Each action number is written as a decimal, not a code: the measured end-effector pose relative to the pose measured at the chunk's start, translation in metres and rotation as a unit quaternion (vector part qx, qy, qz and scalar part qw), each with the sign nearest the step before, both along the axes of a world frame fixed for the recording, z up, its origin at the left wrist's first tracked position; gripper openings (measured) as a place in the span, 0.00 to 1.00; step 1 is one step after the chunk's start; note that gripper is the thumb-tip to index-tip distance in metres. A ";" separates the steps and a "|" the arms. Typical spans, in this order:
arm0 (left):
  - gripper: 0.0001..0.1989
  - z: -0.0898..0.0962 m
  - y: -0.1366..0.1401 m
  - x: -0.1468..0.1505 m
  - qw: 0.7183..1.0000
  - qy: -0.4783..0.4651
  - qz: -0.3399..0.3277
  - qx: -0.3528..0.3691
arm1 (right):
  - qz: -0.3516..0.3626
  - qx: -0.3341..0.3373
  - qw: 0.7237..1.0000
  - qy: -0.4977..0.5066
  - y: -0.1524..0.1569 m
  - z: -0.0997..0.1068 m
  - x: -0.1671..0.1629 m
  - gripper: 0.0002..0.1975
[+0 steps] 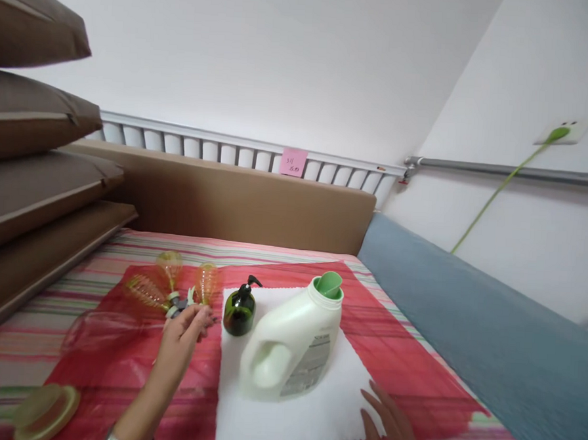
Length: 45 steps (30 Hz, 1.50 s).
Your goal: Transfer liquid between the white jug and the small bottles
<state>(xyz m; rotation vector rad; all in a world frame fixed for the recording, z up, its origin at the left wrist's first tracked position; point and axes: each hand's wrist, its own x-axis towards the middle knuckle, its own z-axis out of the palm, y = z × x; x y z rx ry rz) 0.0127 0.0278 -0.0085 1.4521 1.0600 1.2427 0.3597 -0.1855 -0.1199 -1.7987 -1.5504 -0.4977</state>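
Note:
My left hand point(187, 329) reaches over the red sheet with thumb and fingers pinched together. Whatever sits between its fingertips is hidden. Just beyond it are a yellow see-through ribbed bottle point(147, 292) and two more like it, their grey and pale green tops point(175, 303) meeting near my fingers. My right hand point(392, 422) has its fingers spread at the right edge of a white cloth point(258, 428). On that cloth stand a dark green pump bottle point(240, 314) and a large pale detergent jug point(292, 345); a green cup point(330, 284) sits in the jug's mouth.
A clear plastic container point(101, 331) lies left of my wrist, and a round yellowish lid point(44, 414) is at lower left. Stacked brown cushions point(45, 167) rise on the left. A brown board point(245, 204) and a blue-grey panel point(467, 308) border the striped surface.

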 end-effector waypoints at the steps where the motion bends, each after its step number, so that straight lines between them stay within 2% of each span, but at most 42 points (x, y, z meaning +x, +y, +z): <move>1: 0.21 0.003 -0.003 0.000 1.000 -0.006 -0.008 0.001 | 0.041 -0.018 0.998 0.035 0.000 0.014 -0.023 0.16; 4: 0.23 0.011 -0.015 0.000 0.999 -0.027 -0.042 -0.004 | 0.152 -0.055 0.974 0.162 0.011 0.064 -0.098 0.13; 7: 0.24 0.022 -0.026 -0.004 0.998 -0.039 -0.054 0.000 | 0.202 -0.047 0.938 0.278 0.034 0.120 -0.157 0.13; 10: 0.25 0.037 -0.033 -0.017 0.998 -0.038 -0.043 0.036 | 0.259 -0.079 0.887 0.373 0.058 0.169 -0.186 0.18; 13: 0.29 0.050 -0.033 -0.031 0.994 -0.046 -0.052 0.082 | 0.301 -0.092 0.829 0.463 0.077 0.199 -0.195 0.30; 15: 0.32 0.051 -0.027 -0.035 0.994 -0.038 -0.058 0.090 | 0.300 -0.087 0.799 0.514 0.089 0.207 -0.197 0.35; 17: 0.33 0.046 -0.017 -0.035 0.997 -0.005 -0.055 0.052 | 0.276 -0.102 0.767 0.570 0.102 0.205 -0.197 0.38; 20: 0.37 0.030 -0.001 -0.028 0.997 0.060 -0.044 -0.028 | 0.214 -0.169 0.704 0.655 0.120 0.191 -0.195 0.40; 22: 0.37 0.022 0.006 -0.025 0.995 0.082 -0.038 -0.049 | 0.186 -0.196 0.666 0.695 0.128 0.181 -0.192 0.39; 24: 0.38 0.017 0.009 -0.024 0.994 0.092 -0.035 -0.051 | 0.184 -0.199 0.647 0.713 0.131 0.175 -0.189 0.39; 37: 0.39 0.011 0.011 -0.030 0.992 0.110 -0.032 -0.056 | 0.183 -0.217 0.629 0.724 0.133 0.166 -0.190 0.38; 40: 0.38 0.008 0.011 -0.029 0.993 0.106 -0.023 -0.053 | 0.181 -0.225 0.635 0.717 0.134 0.166 -0.195 0.38; 42: 0.38 0.006 0.012 -0.029 0.993 0.105 -0.018 -0.056 | 0.183 -0.231 0.653 0.698 0.134 0.171 -0.202 0.38; 43: 0.38 0.005 0.013 -0.030 0.993 0.103 -0.018 -0.061 | 0.186 -0.232 0.674 0.676 0.136 0.177 -0.206 0.38; 44: 0.38 0.004 0.014 -0.030 0.993 0.096 -0.019 -0.070 | 0.190 -0.240 0.715 0.629 0.139 0.184 -0.210 0.38; 45: 0.37 0.002 0.015 -0.030 0.993 0.085 -0.022 -0.082 | 0.191 -0.251 0.767 0.559 0.143 0.193 -0.213 0.38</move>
